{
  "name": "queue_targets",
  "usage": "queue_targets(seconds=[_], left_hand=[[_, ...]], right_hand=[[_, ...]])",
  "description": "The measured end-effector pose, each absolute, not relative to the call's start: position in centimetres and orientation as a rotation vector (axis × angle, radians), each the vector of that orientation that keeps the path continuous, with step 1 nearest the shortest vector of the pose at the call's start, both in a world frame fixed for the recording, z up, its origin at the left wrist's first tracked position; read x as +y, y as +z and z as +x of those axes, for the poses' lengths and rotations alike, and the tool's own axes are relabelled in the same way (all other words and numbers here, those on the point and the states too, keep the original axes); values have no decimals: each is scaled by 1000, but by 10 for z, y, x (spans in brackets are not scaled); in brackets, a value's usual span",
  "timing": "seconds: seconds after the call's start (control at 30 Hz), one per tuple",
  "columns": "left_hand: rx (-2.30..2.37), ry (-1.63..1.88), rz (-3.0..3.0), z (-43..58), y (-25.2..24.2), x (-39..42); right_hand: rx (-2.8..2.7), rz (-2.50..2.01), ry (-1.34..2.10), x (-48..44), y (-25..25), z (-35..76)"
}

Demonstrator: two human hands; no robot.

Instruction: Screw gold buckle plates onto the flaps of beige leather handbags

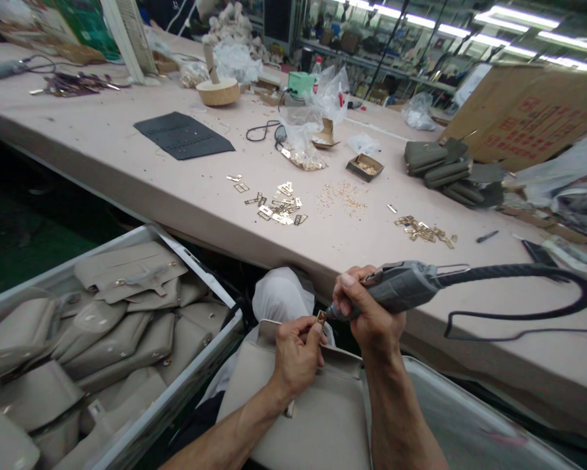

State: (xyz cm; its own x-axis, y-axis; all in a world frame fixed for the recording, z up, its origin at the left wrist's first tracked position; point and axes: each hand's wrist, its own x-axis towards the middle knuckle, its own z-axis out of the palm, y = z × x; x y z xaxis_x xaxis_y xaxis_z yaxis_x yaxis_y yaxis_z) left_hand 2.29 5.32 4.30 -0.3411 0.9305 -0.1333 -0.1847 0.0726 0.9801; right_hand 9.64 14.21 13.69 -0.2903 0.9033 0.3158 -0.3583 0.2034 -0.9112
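Observation:
My right hand [366, 313] is wrapped round a grey electric screwdriver [401, 287] with a thick black cable [518, 271] trailing right over the table. Its tip meets a small gold metal fitting [321, 317] that my left hand [297, 356] pinches between thumb and fingers. Both hands hover over a beige leather bag [317, 411] lying on my lap, just below the table's front edge.
A bin [175, 391] at left holds several beige bag pieces. On the pink table [126, 170] lie piles of gold fittings [278, 205], small screws [345, 196], a black leather panel [183, 135], a stack of olive wallets [443, 170], plastic bags and a cardboard box [528, 114].

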Motion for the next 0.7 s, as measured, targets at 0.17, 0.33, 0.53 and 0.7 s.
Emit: queue_targets(seconds=[0.17,0.33,0.53,0.7], left_hand=[[1354,1472,825,23,39,53],[1361,1452,811,22,43,51],[1372,1451,830,20,46,52],[1338,1491,830,19,43,56]], right_hand=[[-1312,-617,1348,142,139,96],[-1332,-588,1357,140,139,96],[-1393,-530,1365,138,132,99],[-1555,-432,1295,137,137,112]])
